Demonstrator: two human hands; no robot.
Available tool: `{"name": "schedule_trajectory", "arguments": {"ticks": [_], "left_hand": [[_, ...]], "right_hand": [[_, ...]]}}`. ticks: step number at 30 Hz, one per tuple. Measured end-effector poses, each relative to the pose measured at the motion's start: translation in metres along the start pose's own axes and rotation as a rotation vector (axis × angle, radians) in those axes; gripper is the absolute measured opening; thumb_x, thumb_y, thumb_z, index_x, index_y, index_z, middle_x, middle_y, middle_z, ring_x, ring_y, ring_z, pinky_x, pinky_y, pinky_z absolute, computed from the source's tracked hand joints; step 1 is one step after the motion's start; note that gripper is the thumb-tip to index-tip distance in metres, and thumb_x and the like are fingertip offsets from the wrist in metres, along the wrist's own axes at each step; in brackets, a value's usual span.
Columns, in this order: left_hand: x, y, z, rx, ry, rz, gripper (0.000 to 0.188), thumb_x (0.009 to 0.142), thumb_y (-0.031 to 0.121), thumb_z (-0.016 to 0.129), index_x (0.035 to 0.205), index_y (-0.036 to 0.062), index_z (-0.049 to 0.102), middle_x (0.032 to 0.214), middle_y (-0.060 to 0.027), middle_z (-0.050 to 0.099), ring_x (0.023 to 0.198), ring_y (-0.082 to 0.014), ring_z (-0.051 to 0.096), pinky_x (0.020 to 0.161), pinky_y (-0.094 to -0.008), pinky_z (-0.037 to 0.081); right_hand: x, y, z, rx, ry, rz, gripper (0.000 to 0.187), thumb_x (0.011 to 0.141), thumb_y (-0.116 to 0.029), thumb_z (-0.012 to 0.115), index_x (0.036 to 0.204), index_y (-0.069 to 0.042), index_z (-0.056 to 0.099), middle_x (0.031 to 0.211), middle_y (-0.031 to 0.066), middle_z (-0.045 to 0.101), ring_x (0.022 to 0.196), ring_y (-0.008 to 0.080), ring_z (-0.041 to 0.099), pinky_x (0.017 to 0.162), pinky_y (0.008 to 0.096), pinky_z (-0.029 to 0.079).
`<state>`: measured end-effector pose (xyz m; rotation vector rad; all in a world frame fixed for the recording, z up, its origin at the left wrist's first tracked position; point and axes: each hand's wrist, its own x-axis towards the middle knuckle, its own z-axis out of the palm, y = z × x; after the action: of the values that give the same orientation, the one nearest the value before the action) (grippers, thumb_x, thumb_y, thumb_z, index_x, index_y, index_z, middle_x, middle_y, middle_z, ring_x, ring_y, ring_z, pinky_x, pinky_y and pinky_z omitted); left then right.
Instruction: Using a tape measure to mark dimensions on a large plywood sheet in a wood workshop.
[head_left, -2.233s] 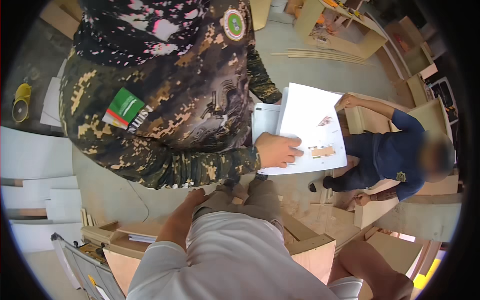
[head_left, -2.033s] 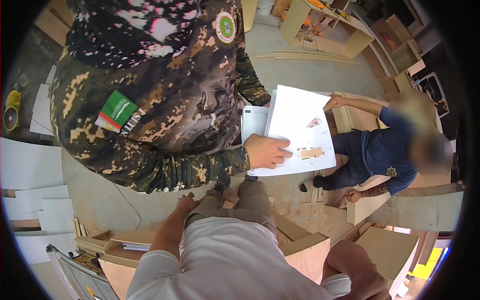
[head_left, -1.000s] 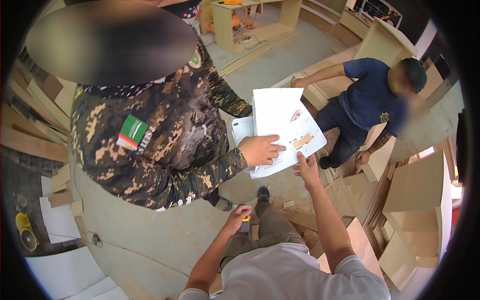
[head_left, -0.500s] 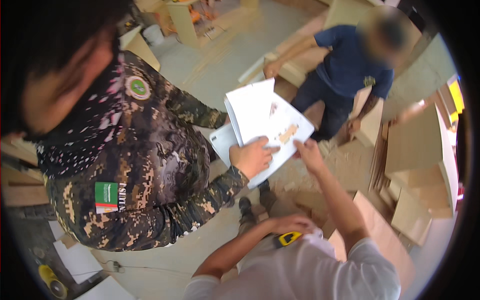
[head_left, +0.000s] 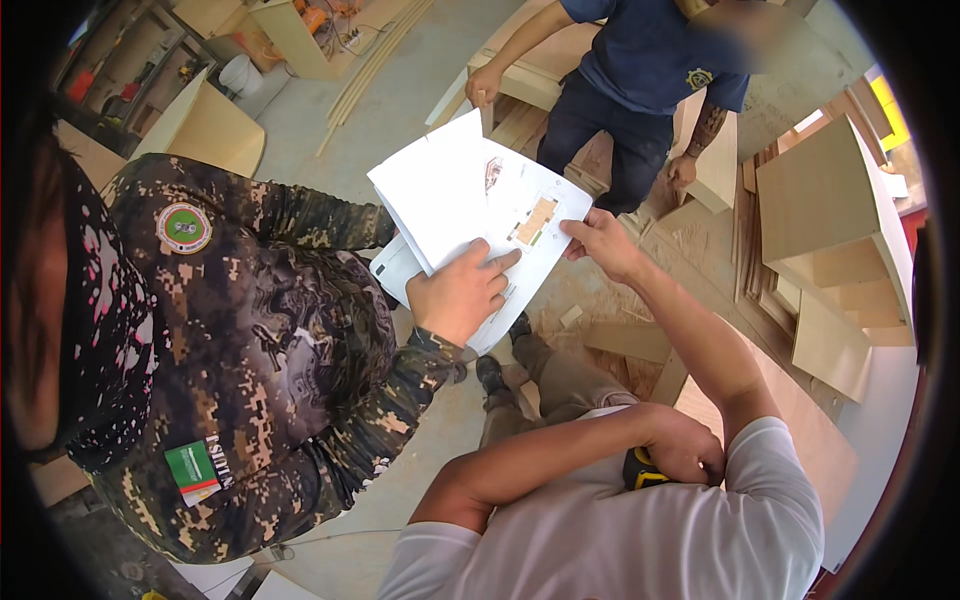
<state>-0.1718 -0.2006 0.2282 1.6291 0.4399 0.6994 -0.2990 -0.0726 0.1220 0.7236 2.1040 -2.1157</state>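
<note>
My right hand (head_left: 607, 246) pinches the right edge of a white printed sheet (head_left: 525, 215) between thumb and fingers. The sheet shows a small plan drawing, and a blank page (head_left: 430, 185) is folded up over its left part. Across my body reaches my left arm; my left hand (head_left: 685, 447) is closed close to my right upper arm. A black and yellow tape measure (head_left: 642, 468) sticks out from under that hand, partly hidden. On the pages rests the hand (head_left: 465, 292) of a person in a camouflage sleeve, beside a pale flat board (head_left: 397, 265) under the papers.
Another person in a dark blue shirt (head_left: 640, 60) stands across from me. At right are a pale wooden cabinet box (head_left: 820, 200) and stacked boards (head_left: 762, 215). Long strips (head_left: 375, 65), a white bucket (head_left: 240, 75) and a curved panel (head_left: 205, 125) lie farther back.
The papers appear farther left and higher in view. My left hand has moved right toward my right upper arm and curled closed, the tape measure moving with it. My right hand keeps its pinch.
</note>
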Motion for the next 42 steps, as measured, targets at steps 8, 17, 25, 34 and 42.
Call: {"name": "schedule_trajectory", "arguments": {"ticks": [8,17,25,34,42], "left_hand": [[0.012,-0.016,0.007,-0.064,-0.028,0.118,0.036,0.091,0.021,0.053,0.119,0.0035,0.066,0.119,-0.0150,0.067,0.112,-0.0276,0.062,0.098,-0.0361,0.046],[0.026,-0.010,0.006,-0.073,-0.121,0.098,0.040,0.091,0.021,0.052,0.125,0.0015,0.062,0.119,-0.0160,0.066,0.114,-0.0297,0.060,0.099,-0.0372,0.044],[0.015,-0.018,0.021,-0.127,-0.033,0.108,0.038,0.091,0.019,0.054,0.126,0.0041,0.060,0.123,-0.0130,0.065,0.116,-0.0272,0.058,0.100,-0.0365,0.043],[0.023,-0.013,0.025,-0.204,-0.061,0.076,0.033,0.090,0.022,0.058,0.116,0.0030,0.062,0.113,-0.0126,0.067,0.110,-0.0229,0.061,0.094,-0.0350,0.045],[-0.011,-0.030,0.028,0.131,0.501,-0.371,0.034,0.083,0.034,0.063,0.099,0.0037,0.064,0.091,-0.0139,0.071,0.090,-0.0318,0.067,0.078,-0.0423,0.051]], "right_hand": [[0.003,-0.003,0.001,-0.084,-0.015,0.016,0.028,0.094,-0.021,0.059,0.105,0.004,0.065,0.088,0.0081,0.069,0.071,0.0119,0.062,0.067,0.0270,0.052],[-0.004,-0.004,0.007,-0.078,-0.041,0.055,0.026,0.096,-0.020,0.058,0.108,0.003,0.063,0.090,0.0071,0.068,0.073,0.0118,0.062,0.069,0.0272,0.053],[-0.025,0.039,-0.038,0.000,-0.136,0.128,0.059,0.098,-0.056,0.048,0.116,-0.002,0.063,0.095,0.0100,0.068,0.081,0.0151,0.064,0.075,0.0306,0.053],[-0.112,0.146,-0.198,-1.512,0.437,0.456,0.055,0.089,-0.051,0.058,0.117,-0.005,0.063,0.120,0.0205,0.064,0.116,0.0372,0.057,0.099,0.0477,0.044],[-0.130,0.145,-0.196,-1.162,0.679,0.463,0.063,0.088,-0.062,0.054,0.103,-0.003,0.069,0.102,0.0214,0.070,0.102,0.0379,0.066,0.089,0.0468,0.049]]}}
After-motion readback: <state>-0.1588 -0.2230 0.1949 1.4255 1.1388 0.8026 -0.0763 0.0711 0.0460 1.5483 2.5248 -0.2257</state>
